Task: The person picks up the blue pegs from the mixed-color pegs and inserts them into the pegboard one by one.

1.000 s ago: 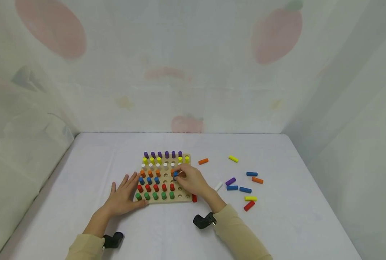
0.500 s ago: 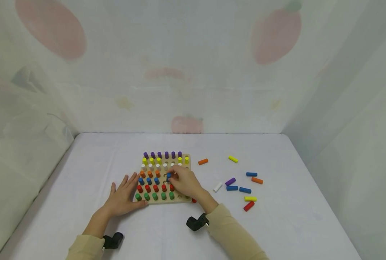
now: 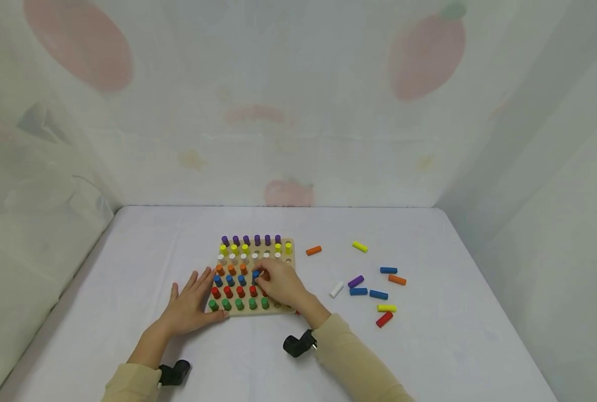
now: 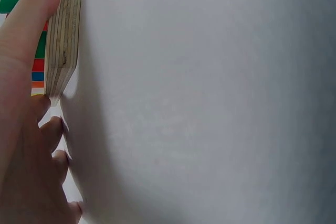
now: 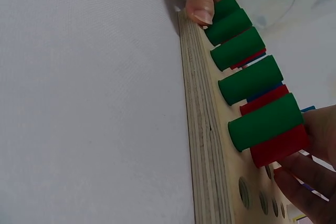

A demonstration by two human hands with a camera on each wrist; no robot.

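A wooden pegboard (image 3: 283, 308) lies on the table, holding rows of coloured pegs. Purple pegs stand along the back and green pegs (image 5: 265, 121) along the front. My left hand (image 3: 190, 307) rests spread at the board's left side, its thumb (image 4: 44, 1) touching the front edge. Between thumb and fingers, my right hand (image 3: 280, 282) pinches a blue peg (image 3: 255, 275) upright over the blue row, right of several standing blue pegs (image 3: 230, 281). The right hand hides part of the board, and whether the peg's lower end is in a hole cannot be told.
Loose pegs lie right of the board: an orange peg (image 3: 314, 250), a yellow peg (image 3: 360, 246), a white peg (image 3: 336, 289), a purple peg (image 3: 356, 281), several blue ones and a red peg (image 3: 385, 319). White cloth covers the table (image 3: 454, 346); curtains enclose it.
My right hand has moved left across the board with the blue peg, from right of the orange and blue rows' gap to beside the standing blue pegs. The left hand stays put.
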